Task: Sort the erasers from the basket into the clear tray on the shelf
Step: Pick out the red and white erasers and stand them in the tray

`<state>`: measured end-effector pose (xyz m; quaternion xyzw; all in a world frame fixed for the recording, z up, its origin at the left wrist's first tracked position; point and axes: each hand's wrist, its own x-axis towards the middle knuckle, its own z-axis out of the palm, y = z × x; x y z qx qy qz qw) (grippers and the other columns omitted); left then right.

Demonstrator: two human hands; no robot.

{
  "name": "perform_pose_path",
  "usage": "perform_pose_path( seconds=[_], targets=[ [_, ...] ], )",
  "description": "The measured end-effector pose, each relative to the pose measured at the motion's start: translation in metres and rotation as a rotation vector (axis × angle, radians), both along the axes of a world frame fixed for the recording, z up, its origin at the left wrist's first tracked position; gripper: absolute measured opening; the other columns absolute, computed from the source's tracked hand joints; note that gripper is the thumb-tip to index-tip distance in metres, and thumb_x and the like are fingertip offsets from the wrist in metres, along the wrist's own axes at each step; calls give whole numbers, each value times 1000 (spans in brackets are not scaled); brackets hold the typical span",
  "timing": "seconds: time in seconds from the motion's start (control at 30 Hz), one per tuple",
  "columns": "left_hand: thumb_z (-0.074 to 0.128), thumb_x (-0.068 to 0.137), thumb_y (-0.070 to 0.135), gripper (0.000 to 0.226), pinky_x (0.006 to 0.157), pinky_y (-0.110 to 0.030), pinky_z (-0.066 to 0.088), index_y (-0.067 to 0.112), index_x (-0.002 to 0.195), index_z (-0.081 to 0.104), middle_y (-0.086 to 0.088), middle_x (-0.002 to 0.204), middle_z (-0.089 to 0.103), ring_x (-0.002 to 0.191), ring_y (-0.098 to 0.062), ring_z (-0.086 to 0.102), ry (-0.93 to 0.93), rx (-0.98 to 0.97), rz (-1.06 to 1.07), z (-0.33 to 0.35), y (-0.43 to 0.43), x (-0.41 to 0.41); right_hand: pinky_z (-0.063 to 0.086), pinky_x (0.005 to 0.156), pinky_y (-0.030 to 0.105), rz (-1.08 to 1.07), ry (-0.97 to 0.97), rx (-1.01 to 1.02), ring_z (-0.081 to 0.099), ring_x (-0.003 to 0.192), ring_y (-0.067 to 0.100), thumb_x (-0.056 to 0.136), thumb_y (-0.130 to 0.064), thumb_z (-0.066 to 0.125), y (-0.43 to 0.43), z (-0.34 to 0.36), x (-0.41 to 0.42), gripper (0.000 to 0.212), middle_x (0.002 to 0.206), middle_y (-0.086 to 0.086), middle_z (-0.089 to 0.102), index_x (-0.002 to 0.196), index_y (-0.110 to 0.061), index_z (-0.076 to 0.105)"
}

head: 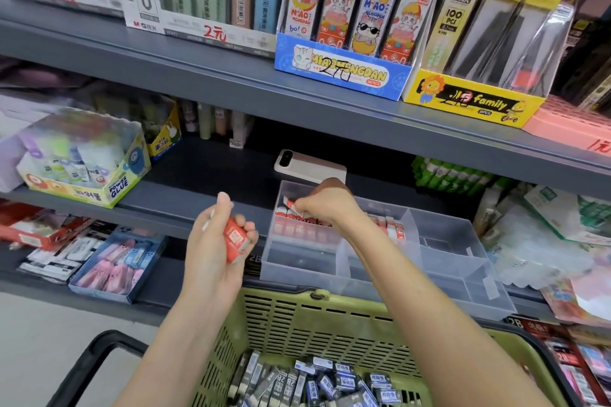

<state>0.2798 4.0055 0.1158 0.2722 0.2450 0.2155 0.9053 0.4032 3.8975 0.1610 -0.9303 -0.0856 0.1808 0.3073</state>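
While left hand [211, 244] grips a red eraser [235, 238], right hand [327, 205] pinches second eraser [291, 203].

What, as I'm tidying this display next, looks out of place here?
A phone lies flat, camera side up, on the shelf behind the tray, loose among boxed stationery, so it looks left behind rather than stock. Nothing else stands out: the left hand grips a red eraser, the right hand pinches another at the tray.

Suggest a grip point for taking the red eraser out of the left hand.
Pinch the red eraser by its lower end, which juts out below the left hand's curled fingers. Come from the right and below: the palm blocks its left side.
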Motion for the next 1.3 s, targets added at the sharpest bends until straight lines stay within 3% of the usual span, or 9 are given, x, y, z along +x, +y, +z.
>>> perform_pose_path(
  seconds=[0.07,0.17,0.3,0.53,0.8,0.9,1.07,1.2,1.3],
  targets=[
    [57,93,16,9,55,-26,55,7,91,54,-6,61,64,57,-14,65,-45,-119,16,0,1,0,37,49,21,6,61,-58,43,45,14,67,-15,67,10,-5,5,27,50,-2,47,53,-15,44],
    [46,97,4,9,65,-34,59,2,102,53,-17,81,73,81,-27,73,-98,-143,-1,1,3,0,44,69,26,60,194,-43,60,83,18,77,-20,73,16,-12,8,15,85,2,60,78,-9,62],
    [42,98,4,20,76,-35,59,6,114,53,-19,104,71,100,-30,69,-151,-10,-35,1,3,0,47,91,31,100,169,-71,60,108,22,85,-26,67,14,-15,12,37,117,8,64,113,-2,63],
    [39,100,11,21,77,-32,58,6,112,56,-14,107,71,104,-26,68,-168,68,-78,0,-1,3,51,75,30,154,-1,-123,59,79,21,82,-15,62,11,-17,11,18,91,13,67,92,-1,69],
    [38,101,17,22,83,-34,57,7,111,55,-13,110,71,108,-24,66,-187,97,-79,-1,-2,3,49,94,34,165,-97,39,63,102,23,87,-16,62,6,-16,3,26,112,8,68,111,-9,67],
    [39,100,21,22,92,-33,53,10,106,56,-7,115,69,113,-19,63,-195,189,-49,-1,-5,2,53,79,35,166,-253,248,65,79,19,87,-28,62,-1,-2,-25,17,84,5,72,86,-14,72],
    [48,87,32,25,85,-26,54,15,102,60,2,125,65,119,-10,58,-267,265,-146,3,-9,0,50,60,25,360,-113,422,61,62,11,82,-30,71,-5,10,-72,13,73,3,70,84,-18,72],
    [49,88,33,32,95,-30,50,17,115,58,0,126,65,120,-14,58,-285,266,-197,5,-16,-2,36,45,12,274,159,607,51,50,3,80,-18,73,-19,11,-62,4,64,1,65,79,-15,71],
    [49,90,30,32,89,-32,54,11,115,56,-6,114,70,111,-21,64,-231,223,-86,3,-15,-1,37,45,14,88,134,634,52,48,5,79,-11,71,-33,12,-35,10,57,0,65,69,-14,72]
  ],
)
